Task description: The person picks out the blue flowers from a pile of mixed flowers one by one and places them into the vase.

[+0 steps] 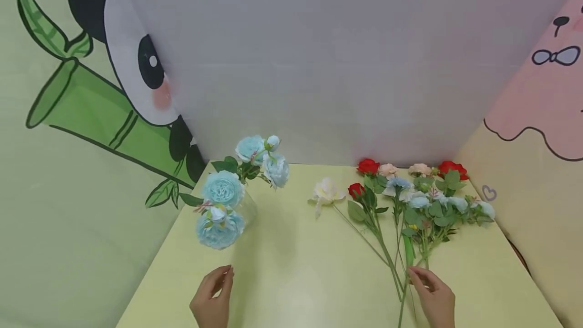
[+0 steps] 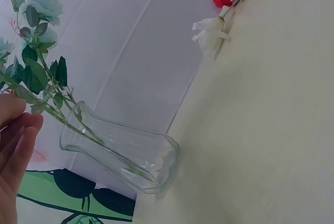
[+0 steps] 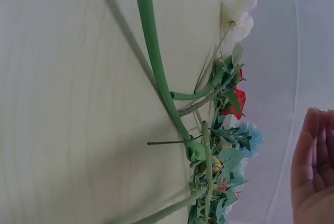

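Note:
A clear glass vase [image 2: 117, 151] stands on the left of the table, holding light-blue flowers [image 1: 223, 189] on leafy stems. My left hand [image 1: 211, 295] hovers in front of it, fingers loosely bent and thumb near the fingertips, with nothing between them. On the right, my right hand [image 1: 434, 295] is raised near the stem ends of a spread of artificial flowers. Its fingertips overlap a green stem [image 1: 409, 249] in the head view, but the right wrist view shows the hand apart from the stems with nothing in it.
Among the flowers lying at the right are a white bloom [image 1: 328, 191], red roses [image 1: 368, 166], pale pink blooms [image 1: 419, 169] and a blue one [image 1: 398, 185]. Pale yellow table [image 1: 291, 267] stretches between vase and flowers. Cloth walls with a panda drawing [image 1: 132, 65] surround it.

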The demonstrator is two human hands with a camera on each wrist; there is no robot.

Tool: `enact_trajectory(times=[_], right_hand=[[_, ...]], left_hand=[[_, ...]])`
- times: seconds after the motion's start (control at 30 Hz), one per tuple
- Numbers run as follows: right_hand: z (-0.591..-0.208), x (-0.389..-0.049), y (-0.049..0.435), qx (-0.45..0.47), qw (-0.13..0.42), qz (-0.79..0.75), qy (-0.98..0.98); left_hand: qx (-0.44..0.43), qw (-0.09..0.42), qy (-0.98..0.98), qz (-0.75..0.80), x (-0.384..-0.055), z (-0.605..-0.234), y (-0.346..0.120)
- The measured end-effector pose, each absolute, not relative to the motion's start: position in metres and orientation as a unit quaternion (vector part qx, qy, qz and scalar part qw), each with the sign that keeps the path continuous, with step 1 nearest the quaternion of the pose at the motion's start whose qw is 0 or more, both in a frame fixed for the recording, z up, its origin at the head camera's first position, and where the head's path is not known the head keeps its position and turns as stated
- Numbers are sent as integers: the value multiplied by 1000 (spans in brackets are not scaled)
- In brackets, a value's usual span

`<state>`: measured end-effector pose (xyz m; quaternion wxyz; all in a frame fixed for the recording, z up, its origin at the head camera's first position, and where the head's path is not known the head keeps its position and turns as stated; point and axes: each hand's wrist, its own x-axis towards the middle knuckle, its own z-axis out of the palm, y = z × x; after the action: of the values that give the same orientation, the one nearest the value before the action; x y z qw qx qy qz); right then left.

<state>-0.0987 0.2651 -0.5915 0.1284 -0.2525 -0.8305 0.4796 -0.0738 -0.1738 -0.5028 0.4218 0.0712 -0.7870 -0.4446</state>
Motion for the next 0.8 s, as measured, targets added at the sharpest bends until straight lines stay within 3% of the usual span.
enact_trajectory(times=[0.17, 0.53, 0.67, 0.8], right_hand=[[-530, -74, 250, -274, 93, 526, -800], [-540, -61, 259, -275, 27, 519, -809], [-532, -74, 271, -246, 16, 487, -838], [-517, -102, 273, -194, 46, 464, -863]], left_hand=[[75, 423, -804, -411, -65, -505, -176], [66, 413, -805, -420, -77, -508, -176], [46, 411, -798, -439, -81, -511, -170], [50, 409, -801, -435, -88, -514, -174]])
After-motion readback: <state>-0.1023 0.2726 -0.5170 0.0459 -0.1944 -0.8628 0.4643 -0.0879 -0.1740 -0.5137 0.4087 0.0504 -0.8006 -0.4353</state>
